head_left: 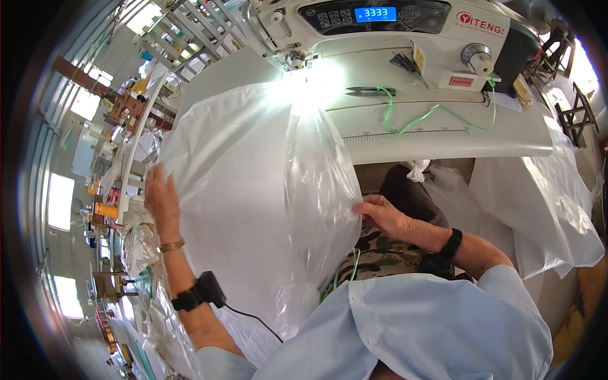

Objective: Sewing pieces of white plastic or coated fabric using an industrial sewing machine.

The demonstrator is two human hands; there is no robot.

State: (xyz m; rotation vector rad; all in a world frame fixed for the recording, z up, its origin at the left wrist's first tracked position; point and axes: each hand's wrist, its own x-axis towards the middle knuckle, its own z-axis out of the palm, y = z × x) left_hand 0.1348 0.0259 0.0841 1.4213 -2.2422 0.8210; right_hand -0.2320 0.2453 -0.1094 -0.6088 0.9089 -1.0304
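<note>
A large sheet of clear plastic film over white fabric [253, 190] drapes from the sewing machine bed down over my lap. My left hand [162, 201] lies flat on its left edge, fingers spread upward. My right hand [380, 214] pinches the film's right edge near my knee. The white industrial sewing machine [392, 38] stands at the top, its needle area [296, 60] lit by a bright lamp just above the fabric. Black bands sit on both wrists, and a gold bracelet on the left.
Small thread snips [370, 91] and a green cord [411, 117] lie on the machine table [443, 136]. More clear plastic bags [544, 202] hang at the right. A row of other workstations [120, 126] runs along the left.
</note>
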